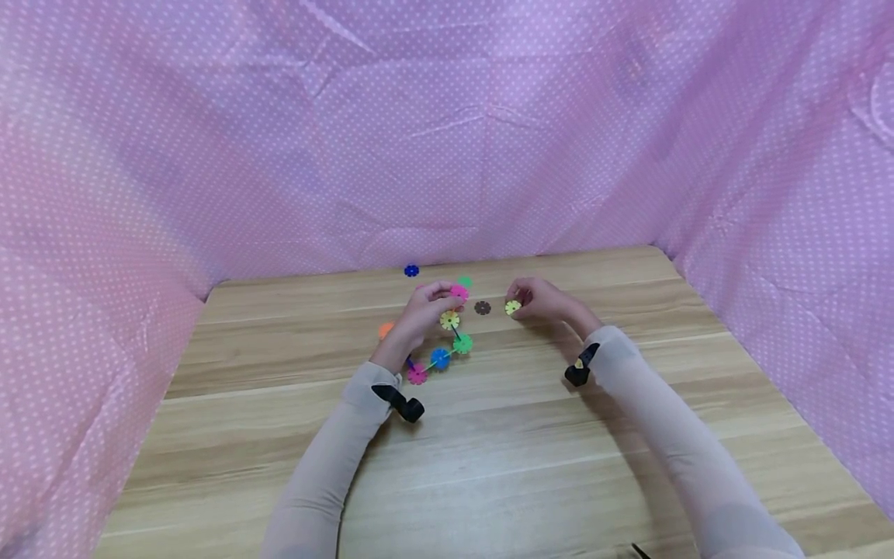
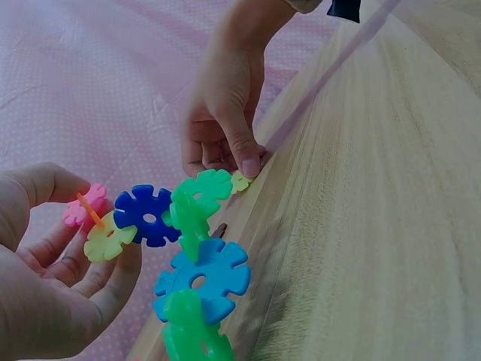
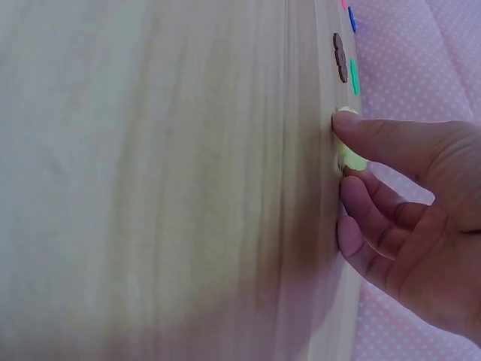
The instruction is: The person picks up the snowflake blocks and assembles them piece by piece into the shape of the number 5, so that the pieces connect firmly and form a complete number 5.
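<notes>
My left hand point(image 1: 419, 312) pinches a pink snowflake disc point(image 2: 81, 212) at the end of a linked chain of notched plastic discs. From there the chain runs through a yellow disc point(image 1: 450, 320), a dark blue disc point(image 2: 147, 216), green discs point(image 1: 462, 344) and a light blue disc point(image 1: 440, 358) to another pink disc point(image 1: 417, 374). The left forearm hides part of it. To the right, my right hand point(image 1: 548, 299) grips a loose pale yellow disc point(image 3: 352, 156) between thumb and fingers, close over the table. A brown disc point(image 1: 483, 308) lies between the two hands.
On the wooden table point(image 1: 503, 466), a dark blue disc point(image 1: 411, 270) lies near the back edge and a green disc point(image 1: 466, 281) behind the left hand. An orange disc point(image 1: 386, 331) shows left of the left wrist. A pink dotted cloth point(image 1: 447, 155) hangs around the table.
</notes>
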### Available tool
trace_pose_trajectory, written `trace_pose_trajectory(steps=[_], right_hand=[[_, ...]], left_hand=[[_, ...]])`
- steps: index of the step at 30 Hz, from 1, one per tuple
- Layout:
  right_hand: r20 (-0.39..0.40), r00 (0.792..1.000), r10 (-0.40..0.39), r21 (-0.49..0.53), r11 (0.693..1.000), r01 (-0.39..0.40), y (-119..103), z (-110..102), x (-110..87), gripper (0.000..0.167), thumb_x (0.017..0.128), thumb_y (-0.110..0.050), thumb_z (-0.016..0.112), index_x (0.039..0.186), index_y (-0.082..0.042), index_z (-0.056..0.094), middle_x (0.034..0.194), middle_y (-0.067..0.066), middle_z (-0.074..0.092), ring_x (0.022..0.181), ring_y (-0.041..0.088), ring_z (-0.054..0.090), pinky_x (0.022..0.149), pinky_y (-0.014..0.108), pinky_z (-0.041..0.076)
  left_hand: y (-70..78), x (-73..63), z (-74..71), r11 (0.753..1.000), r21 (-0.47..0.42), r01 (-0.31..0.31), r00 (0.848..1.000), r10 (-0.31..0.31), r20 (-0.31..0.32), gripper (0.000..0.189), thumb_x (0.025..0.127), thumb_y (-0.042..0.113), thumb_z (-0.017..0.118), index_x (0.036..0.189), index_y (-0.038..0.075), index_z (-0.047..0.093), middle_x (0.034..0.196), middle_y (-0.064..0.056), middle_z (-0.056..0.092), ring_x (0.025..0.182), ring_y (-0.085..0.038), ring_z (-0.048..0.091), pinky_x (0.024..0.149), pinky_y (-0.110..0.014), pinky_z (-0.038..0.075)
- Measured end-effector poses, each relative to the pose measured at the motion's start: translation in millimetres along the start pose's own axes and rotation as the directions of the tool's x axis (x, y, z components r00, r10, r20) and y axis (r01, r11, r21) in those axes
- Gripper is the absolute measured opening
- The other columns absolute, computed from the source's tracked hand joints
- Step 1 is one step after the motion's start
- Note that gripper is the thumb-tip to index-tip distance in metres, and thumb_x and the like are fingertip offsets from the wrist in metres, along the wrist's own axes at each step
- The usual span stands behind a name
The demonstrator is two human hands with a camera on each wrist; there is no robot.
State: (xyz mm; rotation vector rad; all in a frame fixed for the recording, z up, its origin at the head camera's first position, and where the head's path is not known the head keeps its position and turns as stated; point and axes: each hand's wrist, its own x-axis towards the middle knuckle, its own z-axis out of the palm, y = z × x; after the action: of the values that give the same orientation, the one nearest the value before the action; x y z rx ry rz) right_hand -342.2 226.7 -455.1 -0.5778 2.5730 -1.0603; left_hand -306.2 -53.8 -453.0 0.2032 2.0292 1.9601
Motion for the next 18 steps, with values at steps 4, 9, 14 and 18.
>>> trace_pose_trajectory(steps=[4, 9, 14, 18], right_hand=[[-0.017, 1.0, 0.011, 0.002, 1.0, -0.01, 1.0, 1.7, -1.2, 0.027, 0.085, 0.002, 0.077, 0.11, 0.0, 0.066, 0.1, 0.016, 0.064, 0.09, 0.021, 0.058, 0.08, 0.029, 0.051], [-0.038, 0.999, 0.024, 0.026, 0.999, -0.023, -0.6, 3.3, -3.6, 0.027, 0.086, 0.002, 0.076, 0.111, -0.001, 0.067, 0.097, 0.013, 0.064, 0.089, 0.021, 0.058, 0.078, 0.027, 0.051], [-0.051, 0.998, 0.032, 0.104, 0.994, -0.027, -9.4, 6.1, -9.0, 0.024, 0.09, 0.004, 0.07, 0.113, -0.002, 0.068, 0.101, 0.017, 0.067, 0.092, 0.025, 0.061, 0.078, 0.028, 0.055], [-0.109, 0.994, 0.012, 0.167, 0.986, 0.007, -13.0, 9.4, -8.6, 0.026, 0.091, 0.002, 0.069, 0.116, -0.004, 0.069, 0.101, 0.016, 0.069, 0.089, 0.02, 0.063, 0.076, 0.027, 0.057]], left_hand=[[-1.1, 1.3, -0.8, 1.0, -0.01, -0.022, 1.0, 0.022, 0.013, 0.032, 0.099, 0.015, 0.066, 0.131, 0.008, 0.063, 0.107, 0.0, 0.067, 0.097, -0.014, 0.068, 0.084, -0.021, 0.055], [-1.8, 1.6, -3.3, 0.999, -0.008, -0.052, 0.998, 0.052, 0.047, 0.037, 0.1, 0.011, 0.065, 0.137, 0.01, 0.061, 0.113, -0.004, 0.067, 0.095, -0.012, 0.069, 0.083, -0.021, 0.055], [-1.7, 1.1, -6.0, 0.996, 0.05, -0.069, 0.996, 0.066, 0.057, 0.036, 0.101, 0.013, 0.064, 0.137, 0.014, 0.061, 0.116, -0.007, 0.068, 0.101, -0.018, 0.071, 0.095, -0.03, 0.056], [-0.4, 0.2, -6.3, 0.992, 0.092, -0.081, 0.995, 0.076, 0.06, 0.038, 0.101, 0.015, 0.064, 0.139, 0.013, 0.061, 0.117, -0.009, 0.068, 0.11, -0.031, 0.069, 0.1, -0.035, 0.056]])
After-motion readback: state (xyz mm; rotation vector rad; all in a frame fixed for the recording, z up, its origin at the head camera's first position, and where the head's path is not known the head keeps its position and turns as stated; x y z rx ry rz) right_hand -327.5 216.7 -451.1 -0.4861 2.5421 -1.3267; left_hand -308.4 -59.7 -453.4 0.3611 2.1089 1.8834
